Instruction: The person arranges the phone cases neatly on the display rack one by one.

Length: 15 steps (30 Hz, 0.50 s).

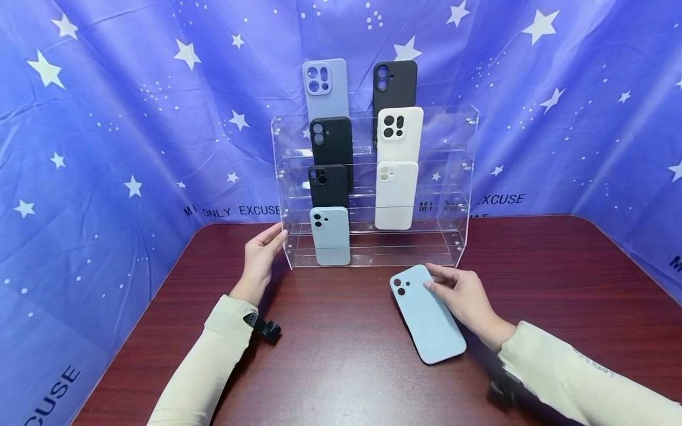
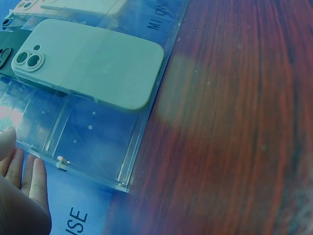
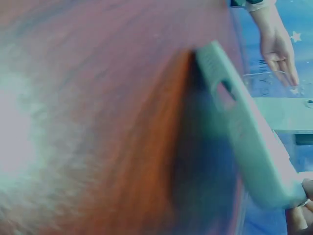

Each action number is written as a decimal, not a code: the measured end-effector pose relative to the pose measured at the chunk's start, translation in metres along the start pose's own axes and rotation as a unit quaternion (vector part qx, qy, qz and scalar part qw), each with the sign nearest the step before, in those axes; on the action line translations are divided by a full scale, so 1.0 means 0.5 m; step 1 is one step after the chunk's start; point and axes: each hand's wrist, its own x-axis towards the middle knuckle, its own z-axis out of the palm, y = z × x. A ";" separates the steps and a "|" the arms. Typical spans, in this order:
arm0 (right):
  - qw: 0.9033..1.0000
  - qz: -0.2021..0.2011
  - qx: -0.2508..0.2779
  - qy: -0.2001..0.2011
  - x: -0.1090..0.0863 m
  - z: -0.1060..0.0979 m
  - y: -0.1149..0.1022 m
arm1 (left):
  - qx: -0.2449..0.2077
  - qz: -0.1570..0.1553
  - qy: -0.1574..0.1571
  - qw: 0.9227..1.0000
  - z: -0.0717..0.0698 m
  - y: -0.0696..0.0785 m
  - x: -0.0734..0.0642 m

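Observation:
My right hand (image 1: 471,299) pinches a light blue phone case (image 1: 428,319) near its camera end, thumb on the back face. The case is tilted over the table in front of the stand; in the right wrist view its long side edge with a slot shows, blurred. My left hand (image 1: 261,257) touches the left side of a clear acrylic tiered stand (image 1: 362,260), its fingers fairly straight along the panel's outer edge. Closest to that hand, on the lowest tier, leans another light blue phone case (image 2: 98,63).
On the stand's left column above are two black cases (image 1: 330,186) and a lavender case (image 1: 333,100). The right column has two white cases (image 1: 396,201) and a black case (image 1: 402,89). A starry blue curtain (image 1: 133,118) surrounds the dark red wooden table (image 1: 330,367).

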 end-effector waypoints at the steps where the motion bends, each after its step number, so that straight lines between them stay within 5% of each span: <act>1: 1.000 -0.002 0.007 0.003 0.001 -0.002 -0.004 | 0.000 0.000 0.001 1.000 0.000 0.000 0.000; 15: 0.989 -0.004 0.143 0.032 0.027 -0.019 -0.059 | 0.008 -0.008 0.004 1.000 0.002 0.003 0.000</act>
